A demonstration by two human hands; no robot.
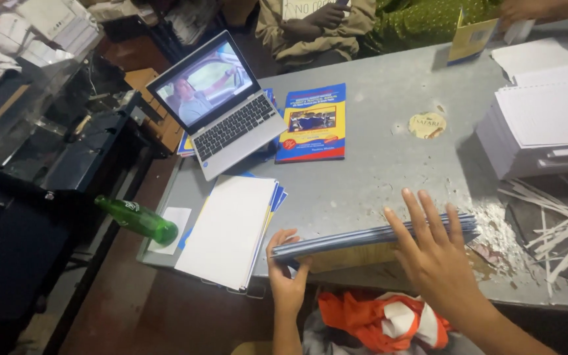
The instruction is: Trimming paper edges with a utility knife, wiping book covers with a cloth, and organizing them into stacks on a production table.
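Between the two hands a thin stack of booklets (376,238) stands on its edge on the grey surface (389,164), spines up, near the front rim. Left hand (288,275) grips the stack's left end, thumb on the near side and fingers curled around it. Right hand (434,253) lies flat and spread against the near face toward the right end, fingers extended, not closed around anything.

Just left of the left hand lies a pile of white sheets over blue covers (229,229), and further left a green bottle (138,220) lies on its side. Beyond the hands sit a blue and yellow book (313,123) and an open laptop (221,105). Right of the right hand lie paper trimmings (553,223) and, beyond them, a tall stack of white paper (544,125).
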